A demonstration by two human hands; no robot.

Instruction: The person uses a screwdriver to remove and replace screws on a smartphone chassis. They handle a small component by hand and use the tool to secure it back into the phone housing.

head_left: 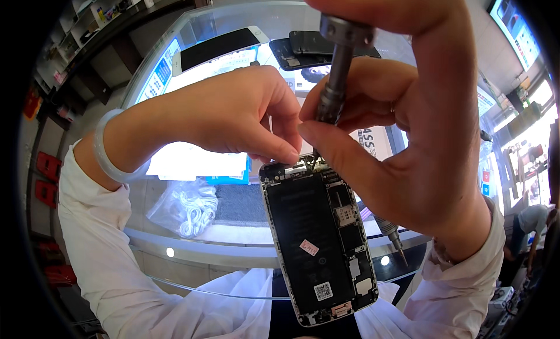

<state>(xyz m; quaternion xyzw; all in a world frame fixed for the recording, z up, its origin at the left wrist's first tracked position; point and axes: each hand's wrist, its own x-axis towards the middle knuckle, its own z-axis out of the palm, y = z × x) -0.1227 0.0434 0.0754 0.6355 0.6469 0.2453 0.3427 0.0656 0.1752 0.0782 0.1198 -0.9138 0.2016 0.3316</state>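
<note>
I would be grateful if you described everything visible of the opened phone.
The opened phone is slim and rectangular, with rounded corners, a metallic-looking rim and its inside exposed. A long black battery fills much of it, bearing a pinkish label and a square code sticker; circuitry runs down the right side. It slants, top leaning left, overlapping the glass counter's front edge in view. The left hand is at its top edge, where the screwdriver in the right hand points.
</note>
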